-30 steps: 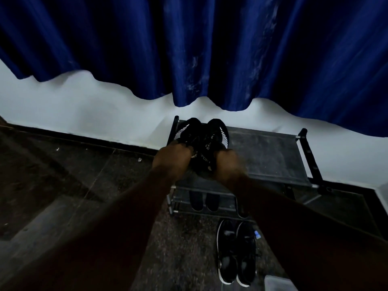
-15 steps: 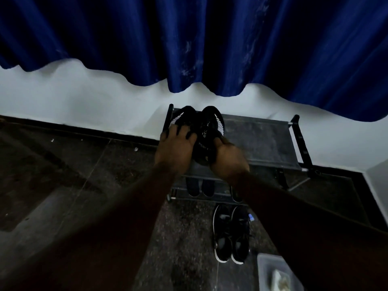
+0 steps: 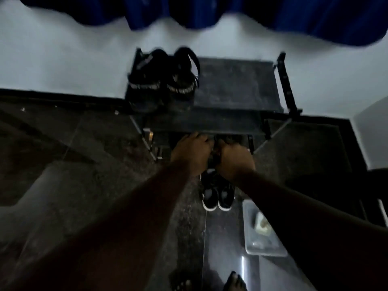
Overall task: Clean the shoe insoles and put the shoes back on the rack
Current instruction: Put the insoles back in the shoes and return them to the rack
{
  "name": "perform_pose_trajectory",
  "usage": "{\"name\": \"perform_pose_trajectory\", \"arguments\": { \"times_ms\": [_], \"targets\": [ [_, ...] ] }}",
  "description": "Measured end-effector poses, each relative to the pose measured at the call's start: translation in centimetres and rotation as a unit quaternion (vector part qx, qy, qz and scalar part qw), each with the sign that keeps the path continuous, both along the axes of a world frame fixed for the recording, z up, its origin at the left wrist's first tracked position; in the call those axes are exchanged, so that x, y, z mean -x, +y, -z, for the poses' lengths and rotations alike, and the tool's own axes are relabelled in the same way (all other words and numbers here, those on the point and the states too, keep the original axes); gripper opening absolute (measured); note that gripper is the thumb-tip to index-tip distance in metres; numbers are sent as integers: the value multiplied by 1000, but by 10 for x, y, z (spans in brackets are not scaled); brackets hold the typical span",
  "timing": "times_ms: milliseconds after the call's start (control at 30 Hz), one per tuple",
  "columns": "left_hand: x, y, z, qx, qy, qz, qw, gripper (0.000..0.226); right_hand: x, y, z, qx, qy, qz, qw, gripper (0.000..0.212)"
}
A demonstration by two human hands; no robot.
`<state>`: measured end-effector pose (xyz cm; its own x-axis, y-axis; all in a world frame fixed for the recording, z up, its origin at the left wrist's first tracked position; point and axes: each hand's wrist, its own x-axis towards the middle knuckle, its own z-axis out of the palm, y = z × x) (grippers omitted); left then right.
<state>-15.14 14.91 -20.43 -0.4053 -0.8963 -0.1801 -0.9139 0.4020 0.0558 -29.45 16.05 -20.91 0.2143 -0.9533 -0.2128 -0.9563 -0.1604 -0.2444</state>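
A pair of black sneakers with white stripes (image 3: 163, 80) stands on the left of the top shelf of the dark shoe rack (image 3: 235, 87), with no hand on it. On the floor in front of the rack lies a second black pair with white soles (image 3: 217, 197), heels toward me. My left hand (image 3: 190, 154) and right hand (image 3: 235, 160) are down on the front halves of this pair, fingers curled over them. The shoes' toes are hidden under my hands. The frame is blurred.
A grey tray (image 3: 252, 246) holding a pale cloth or sponge (image 3: 261, 224) sits on the floor to the right of the shoes. My bare feet (image 3: 235, 282) show at the bottom edge. Behind the rack are a white wall and a blue curtain (image 3: 231, 11). A dark object (image 3: 373, 185) stands at right.
Both hands let go of the striped sneakers, which now stand on the top shelf, and dropped to the white-soled pair on the floor. The view has tilted downward.
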Motion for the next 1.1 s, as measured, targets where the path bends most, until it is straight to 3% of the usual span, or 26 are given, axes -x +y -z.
{"name": "perform_pose_trajectory", "arguments": {
  "times_ms": [300, 500, 667, 933, 1100],
  "targets": [
    [69, 78, 166, -160, -14, -26, 987, 29, 74, 71, 169, -131, 53, 2, 990, 32],
    [92, 114, 268, -220, -42, -74, 972, 39, 102, 100, 275, -194, 51, 14, 980, 36],
    [102, 118, 335, -260, -55, -110, 958, 34, 104, 106, 356, -224, 46, 19, 973, 52],
    [105, 104, 412, -293, -76, -102, 948, 37, 99, 92, 428, -264, 74, 47, 961, 42],
    [104, 94, 398, -267, -25, -125, 955, 32, 96, 84, 424, -222, 55, 107, 968, 31]
  ]
}}
